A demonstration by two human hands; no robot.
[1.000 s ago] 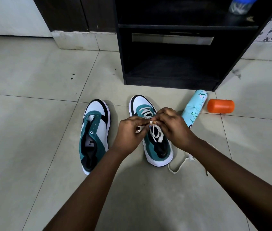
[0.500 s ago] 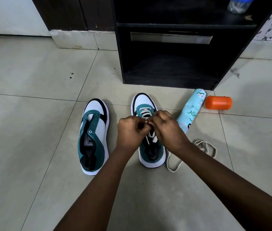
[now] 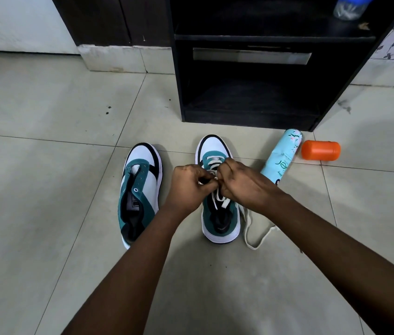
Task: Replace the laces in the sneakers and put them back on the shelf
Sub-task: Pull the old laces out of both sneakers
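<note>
Both hands, left hand [image 3: 187, 187] and right hand [image 3: 240, 183], pinch the white lace [image 3: 220, 198] over the right sneaker [image 3: 220, 221], steadying it on the floor [image 3: 46, 165] for threading; I judge the left sneaker [image 3: 139, 192] waits unlaced before the shelf [image 3: 251, 110].

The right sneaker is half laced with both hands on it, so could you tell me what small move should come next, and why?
Probably draw the pinched lace through the next eyelet and pull it snug. Both the left hand and right hand pinch it over the right sneaker, whose upper eyelets look unlaced, and slack trails on the floor.
</note>
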